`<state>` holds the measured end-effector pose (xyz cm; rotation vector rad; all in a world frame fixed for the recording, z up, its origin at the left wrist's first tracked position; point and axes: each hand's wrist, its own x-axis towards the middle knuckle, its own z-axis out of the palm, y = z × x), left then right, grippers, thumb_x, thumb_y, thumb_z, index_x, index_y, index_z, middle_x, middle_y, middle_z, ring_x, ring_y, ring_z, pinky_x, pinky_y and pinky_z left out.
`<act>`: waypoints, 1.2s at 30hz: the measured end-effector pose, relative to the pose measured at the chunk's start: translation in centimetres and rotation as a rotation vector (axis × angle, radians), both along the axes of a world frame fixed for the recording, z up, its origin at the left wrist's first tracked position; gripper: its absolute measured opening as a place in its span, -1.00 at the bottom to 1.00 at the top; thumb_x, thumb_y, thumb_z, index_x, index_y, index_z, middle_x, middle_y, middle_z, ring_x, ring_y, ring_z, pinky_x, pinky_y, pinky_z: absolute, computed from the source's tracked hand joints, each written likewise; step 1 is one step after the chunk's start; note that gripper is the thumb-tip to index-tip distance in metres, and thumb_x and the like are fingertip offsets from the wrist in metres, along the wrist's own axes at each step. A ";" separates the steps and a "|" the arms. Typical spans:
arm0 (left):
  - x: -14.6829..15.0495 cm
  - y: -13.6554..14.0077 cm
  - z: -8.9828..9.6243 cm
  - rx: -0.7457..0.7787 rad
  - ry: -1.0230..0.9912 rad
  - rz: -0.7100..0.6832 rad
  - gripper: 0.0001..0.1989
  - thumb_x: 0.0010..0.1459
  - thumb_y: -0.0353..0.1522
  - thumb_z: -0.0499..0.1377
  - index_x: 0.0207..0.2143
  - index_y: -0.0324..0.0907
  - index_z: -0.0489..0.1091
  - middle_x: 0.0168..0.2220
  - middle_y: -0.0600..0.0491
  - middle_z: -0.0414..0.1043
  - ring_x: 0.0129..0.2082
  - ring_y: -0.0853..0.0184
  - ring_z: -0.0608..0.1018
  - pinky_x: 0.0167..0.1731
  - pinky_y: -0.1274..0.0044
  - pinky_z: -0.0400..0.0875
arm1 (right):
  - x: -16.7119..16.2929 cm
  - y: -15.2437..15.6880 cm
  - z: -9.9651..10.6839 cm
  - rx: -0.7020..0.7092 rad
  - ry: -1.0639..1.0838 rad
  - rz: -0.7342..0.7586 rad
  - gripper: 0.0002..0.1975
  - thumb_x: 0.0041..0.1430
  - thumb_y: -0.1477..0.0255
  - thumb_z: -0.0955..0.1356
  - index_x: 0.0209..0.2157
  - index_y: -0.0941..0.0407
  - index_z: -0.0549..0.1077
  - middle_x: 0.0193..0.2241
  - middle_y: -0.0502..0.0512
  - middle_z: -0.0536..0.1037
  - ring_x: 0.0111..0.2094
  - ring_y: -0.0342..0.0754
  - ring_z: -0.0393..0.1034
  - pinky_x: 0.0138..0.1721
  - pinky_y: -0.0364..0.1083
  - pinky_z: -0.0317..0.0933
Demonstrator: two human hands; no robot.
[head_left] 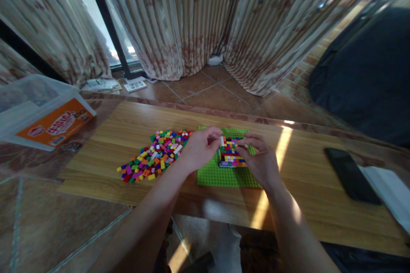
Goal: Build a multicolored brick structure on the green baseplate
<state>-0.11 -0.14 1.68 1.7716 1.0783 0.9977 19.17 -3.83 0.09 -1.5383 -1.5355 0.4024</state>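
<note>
A green studded baseplate (209,177) lies on the wooden table, bearing a low block of multicoloured toy bricks (228,152) in rows. My left hand (203,147) is at the block's upper left side, thumb and fingers curled together; whatever they pinch is hidden. At its right side is my right hand (261,160), thumb and index finger bent toward each other over the bricks; anything between them is too small to make out. Left of the plate spreads a pile of loose toy bricks (156,155) in many colours.
The wooden table (134,115) carries a dark phone (352,175) and a white sheet (389,192) at the right. A clear plastic box (41,111) with an orange label stands at the far left. Beyond are papers (102,84) and striped curtains (198,21).
</note>
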 end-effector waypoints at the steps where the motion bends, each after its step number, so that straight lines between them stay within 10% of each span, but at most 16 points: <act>1: 0.0 0.0 0.0 -0.002 0.001 0.001 -0.82 0.14 -0.47 0.13 -0.20 -0.23 0.45 -0.35 0.01 0.56 -0.36 0.36 0.56 -0.30 0.51 0.45 | 0.0 0.0 0.0 -0.003 0.006 -0.001 -0.90 0.06 0.31 0.42 -0.39 0.02 0.59 -0.11 0.12 0.51 -0.06 0.09 0.41 0.03 0.21 0.23; 36: 0.5 -0.4 0.3 -0.013 -0.070 -0.002 -0.82 0.13 -0.48 0.14 -0.20 -0.23 0.44 -0.34 0.02 0.56 -0.33 0.37 0.57 -0.22 0.49 0.48 | -0.3 0.9 -1.2 -0.115 0.246 0.018 -0.76 0.05 0.19 0.41 -0.42 0.08 0.53 -0.34 0.09 0.59 -0.28 -0.01 0.46 -0.24 -0.01 0.36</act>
